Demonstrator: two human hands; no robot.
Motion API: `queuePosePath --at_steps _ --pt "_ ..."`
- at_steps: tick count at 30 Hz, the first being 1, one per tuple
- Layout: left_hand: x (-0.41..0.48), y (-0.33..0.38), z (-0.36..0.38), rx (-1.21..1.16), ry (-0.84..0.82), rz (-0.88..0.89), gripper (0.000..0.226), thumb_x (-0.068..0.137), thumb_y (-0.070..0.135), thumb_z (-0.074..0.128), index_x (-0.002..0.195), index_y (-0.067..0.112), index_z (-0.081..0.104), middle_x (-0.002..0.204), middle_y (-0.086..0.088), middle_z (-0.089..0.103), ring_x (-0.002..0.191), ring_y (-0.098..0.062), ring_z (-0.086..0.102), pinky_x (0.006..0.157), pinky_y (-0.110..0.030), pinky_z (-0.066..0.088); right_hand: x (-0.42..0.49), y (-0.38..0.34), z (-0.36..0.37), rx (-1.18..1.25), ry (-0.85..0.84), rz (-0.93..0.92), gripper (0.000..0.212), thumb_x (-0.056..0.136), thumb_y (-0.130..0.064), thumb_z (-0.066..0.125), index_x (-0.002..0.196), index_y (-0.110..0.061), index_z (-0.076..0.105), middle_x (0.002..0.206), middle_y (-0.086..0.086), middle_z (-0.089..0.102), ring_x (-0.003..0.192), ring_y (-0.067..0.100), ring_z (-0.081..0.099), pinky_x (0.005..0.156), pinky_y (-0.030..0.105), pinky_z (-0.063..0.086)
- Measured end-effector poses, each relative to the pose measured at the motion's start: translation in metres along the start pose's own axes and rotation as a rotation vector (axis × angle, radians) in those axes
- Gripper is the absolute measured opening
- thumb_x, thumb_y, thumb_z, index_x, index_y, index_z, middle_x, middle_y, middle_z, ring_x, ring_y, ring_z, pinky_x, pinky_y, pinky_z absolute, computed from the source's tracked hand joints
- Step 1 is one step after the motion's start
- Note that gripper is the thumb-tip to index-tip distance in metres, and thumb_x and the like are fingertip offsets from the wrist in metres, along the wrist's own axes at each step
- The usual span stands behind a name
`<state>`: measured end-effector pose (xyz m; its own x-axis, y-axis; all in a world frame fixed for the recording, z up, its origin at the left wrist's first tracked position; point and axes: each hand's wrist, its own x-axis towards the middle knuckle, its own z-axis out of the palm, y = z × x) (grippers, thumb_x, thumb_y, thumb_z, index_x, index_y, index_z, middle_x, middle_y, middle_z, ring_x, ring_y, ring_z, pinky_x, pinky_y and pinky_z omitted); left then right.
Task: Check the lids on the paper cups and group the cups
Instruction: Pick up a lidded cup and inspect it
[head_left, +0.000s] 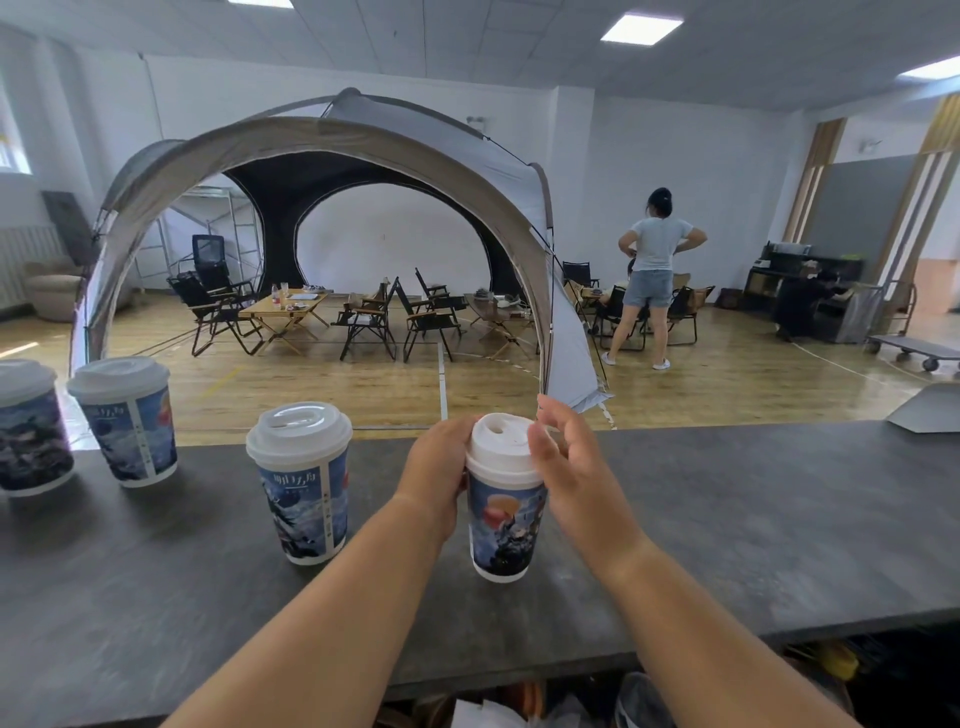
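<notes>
The tabletop (727, 519) carries three lidded cups (298, 483) spaced toward its left edge. Mid-tabletop, the left hand (439, 467) grips a fourth cup (504, 525), likely steadying it. The right hand (576, 467), fingers loosely spread, touches its lid (501, 444), probably testing the fit.

Four cups stand on the table (727, 519): the nearest cup (504, 525) sits between both hands, another cup (306, 499) stands just left, two (far-left pair (124, 423)) stand farther back.
</notes>
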<state>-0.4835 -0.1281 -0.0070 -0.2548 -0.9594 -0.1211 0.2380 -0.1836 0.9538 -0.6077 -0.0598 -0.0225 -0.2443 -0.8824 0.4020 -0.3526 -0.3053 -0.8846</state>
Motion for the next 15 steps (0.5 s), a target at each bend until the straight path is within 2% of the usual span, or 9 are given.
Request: queuePosePath --at_steps 2,4,5,7,10,11,13,15 --pt "-0.004 -0.001 0.001 0.001 0.029 0.002 0.023 0.081 0.022 0.056 0.078 0.012 0.077 0.090 -0.010 0.074 0.085 -0.027 0.066 0.081 -0.037 0.050 -0.008 0.005 0.003 -0.083 -0.067 -0.058 0.064 0.080 -0.068 0.058 0.132 -0.034 0.045 0.132 -0.012 0.047 0.121 0.006 0.051 0.098 0.027 0.048" --pt "-0.008 -0.003 0.003 -0.041 0.040 -0.013 0.023 0.084 0.021 0.054 0.084 0.011 0.074 0.089 -0.011 0.071 0.081 -0.024 0.063 0.074 -0.035 0.048 -0.010 0.009 0.002 -0.112 -0.089 -0.081 0.067 0.073 -0.072 0.066 0.126 -0.035 0.050 0.129 -0.014 0.049 0.118 0.016 0.057 0.095 0.043 0.052" --pt "-0.010 -0.004 0.003 -0.064 0.038 -0.017 0.023 0.087 0.023 0.053 0.089 0.010 0.072 0.089 -0.010 0.070 0.080 -0.023 0.063 0.073 -0.034 0.048 -0.008 0.008 -0.001 -0.086 -0.101 -0.072 0.069 0.068 -0.074 0.068 0.124 -0.036 0.052 0.129 -0.012 0.051 0.114 0.019 0.061 0.093 0.045 0.054" --pt "-0.015 -0.002 0.002 -0.092 -0.004 0.010 0.031 0.095 0.034 0.050 0.100 0.010 0.069 0.089 -0.008 0.071 0.083 -0.022 0.064 0.072 -0.032 0.048 -0.003 -0.007 -0.013 -0.018 -0.144 -0.060 0.067 0.064 -0.071 0.073 0.120 -0.037 0.055 0.127 -0.002 0.058 0.097 0.023 0.071 0.087 0.043 0.058" --pt "-0.024 0.012 0.000 -0.047 -0.180 0.148 0.052 0.094 0.054 0.040 0.115 0.011 0.063 0.105 -0.012 0.071 0.096 -0.025 0.065 0.083 -0.037 0.050 0.018 -0.049 -0.043 0.087 -0.150 -0.102 0.054 0.075 -0.041 0.070 0.123 -0.021 0.056 0.114 0.008 0.064 0.081 0.012 0.073 0.076 0.025 0.058" --pt "-0.028 0.019 0.000 -0.037 -0.248 0.192 0.057 0.090 0.057 0.040 0.118 0.013 0.062 0.112 -0.013 0.069 0.101 -0.025 0.064 0.089 -0.038 0.050 0.028 -0.065 -0.054 0.137 -0.149 -0.116 0.053 0.077 -0.038 0.068 0.123 -0.017 0.057 0.110 0.006 0.065 0.080 0.009 0.071 0.079 0.025 0.058" --pt "-0.038 0.030 0.001 -0.037 -0.383 0.223 0.060 0.083 0.059 0.046 0.123 0.018 0.059 0.120 -0.012 0.066 0.106 -0.025 0.062 0.093 -0.039 0.049 0.046 -0.094 -0.075 0.294 -0.213 -0.123 0.056 0.076 -0.043 0.073 0.122 -0.014 0.059 0.104 0.005 0.064 0.079 0.014 0.068 0.088 0.036 0.057" --pt "-0.047 0.034 0.004 -0.077 -0.508 0.189 0.062 0.078 0.060 0.057 0.126 0.020 0.058 0.127 -0.016 0.062 0.112 -0.029 0.060 0.099 -0.046 0.045 0.058 -0.113 -0.089 0.544 -0.310 -0.070 0.045 0.079 -0.040 0.072 0.114 -0.013 0.065 0.096 0.007 0.063 0.067 0.013 0.065 0.075 0.036 0.058"
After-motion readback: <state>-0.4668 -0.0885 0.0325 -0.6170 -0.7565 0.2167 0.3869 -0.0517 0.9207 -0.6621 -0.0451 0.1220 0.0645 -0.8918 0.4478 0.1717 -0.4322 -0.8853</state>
